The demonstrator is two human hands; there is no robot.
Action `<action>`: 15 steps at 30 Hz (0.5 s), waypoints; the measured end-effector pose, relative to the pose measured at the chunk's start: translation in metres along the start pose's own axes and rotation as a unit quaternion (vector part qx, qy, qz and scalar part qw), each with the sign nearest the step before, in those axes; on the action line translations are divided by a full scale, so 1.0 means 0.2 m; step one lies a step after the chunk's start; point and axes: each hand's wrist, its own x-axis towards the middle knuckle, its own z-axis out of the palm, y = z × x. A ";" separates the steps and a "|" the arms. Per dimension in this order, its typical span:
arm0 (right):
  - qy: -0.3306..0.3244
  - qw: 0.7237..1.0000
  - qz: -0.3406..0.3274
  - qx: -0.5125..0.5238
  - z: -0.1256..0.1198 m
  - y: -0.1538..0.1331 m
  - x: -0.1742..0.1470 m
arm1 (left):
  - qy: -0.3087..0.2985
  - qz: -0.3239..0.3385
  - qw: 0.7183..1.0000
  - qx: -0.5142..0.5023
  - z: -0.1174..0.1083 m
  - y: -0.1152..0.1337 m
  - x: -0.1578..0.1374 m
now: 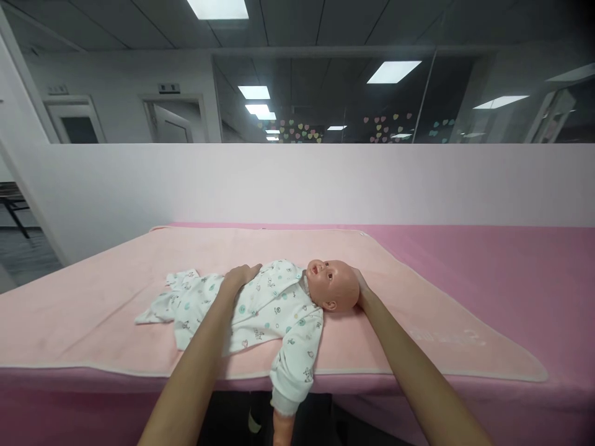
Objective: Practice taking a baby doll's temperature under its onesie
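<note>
A baby doll (274,303) in a white, patterned long-sleeved outfit lies on its back, with its head to the right. My left hand (242,275) is laid over its waist, thumb toward its chest and the other fingers mostly hidden on the far side. At the crown and back of the doll's head (337,286), my right hand (362,290) is cupped round it, its fingers largely out of sight. The doll's near arm (297,356) hangs over the table's front edge. Loose, flat-looking trouser legs (167,303) spread to the left.
Under the doll is a peach blanket (116,266) with a pale border, on a pink-covered table (525,279). A white low wall (348,186) runs behind the table, with glass above it bearing heart stickers. Part of a dark-legged table (13,207) shows at far left.
</note>
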 end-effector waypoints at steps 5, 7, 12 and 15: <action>0.030 0.988 -0.074 0.131 -0.11 0.04 0.11 | 0.013 0.012 1.000 0.024 0.01 0.00 -0.02; 0.092 0.971 -0.127 0.180 -0.18 0.05 0.17 | 0.015 0.015 0.999 0.036 0.01 -0.01 -0.02; 0.141 0.916 -0.232 0.295 -0.29 0.04 0.24 | 0.026 0.023 0.998 0.061 0.01 -0.01 -0.02; 0.140 0.913 -0.245 0.295 -0.29 0.03 0.23 | 0.045 0.024 0.996 0.077 0.01 -0.01 -0.02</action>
